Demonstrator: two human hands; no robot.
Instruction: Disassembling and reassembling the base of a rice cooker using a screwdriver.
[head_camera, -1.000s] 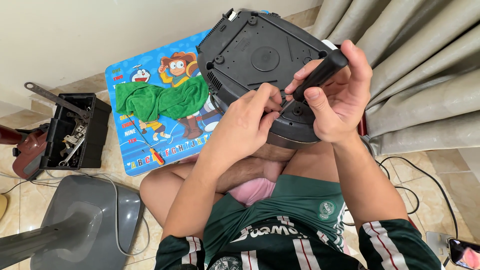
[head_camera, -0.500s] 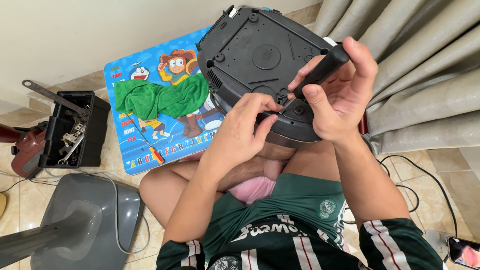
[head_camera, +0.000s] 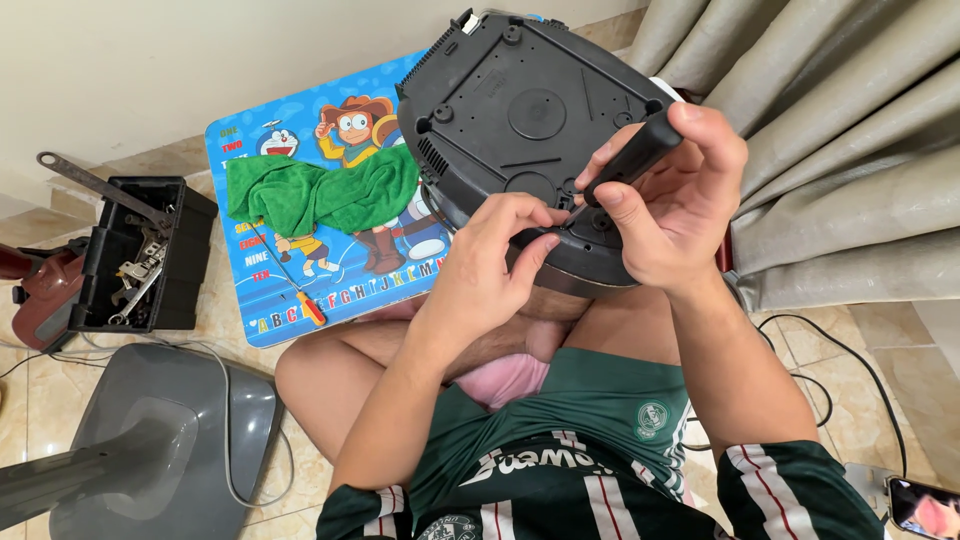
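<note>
Appliance base (head_camera: 530, 110): big round black plastic housing, flipped underside-up, propped on my lap and leaning against the edge of the small cartoon-printed tabletop (head_camera: 250, 300). Rigid moulded shell, looks bulky with some weight, and the smooth rounded rim would slip, so I judge it's best braced at the rim against the legs, not pinched by the vent slots or feet.

Green cloth (head_camera: 320, 190): soft, bunched, lying on the tabletop just left of the base.

Black toolbox (head_camera: 145, 255): on the floor, well left of the base, open, wrenches inside.

Screwdriver (head_camera: 630, 160): black handle, thin stiff shaft, tip at a recess on the near edge of the base. Light; grip the handle.

Right hand (head_camera: 670, 200): closed around the screwdriver handle, wrist cocked, tool angled down-left into the base.

Left hand (head_camera: 490, 265): fingertips pinched together at the screwdriver tip, touching the base; can't tell whether a screw sits between them. Forearm rises from the lap.
</note>
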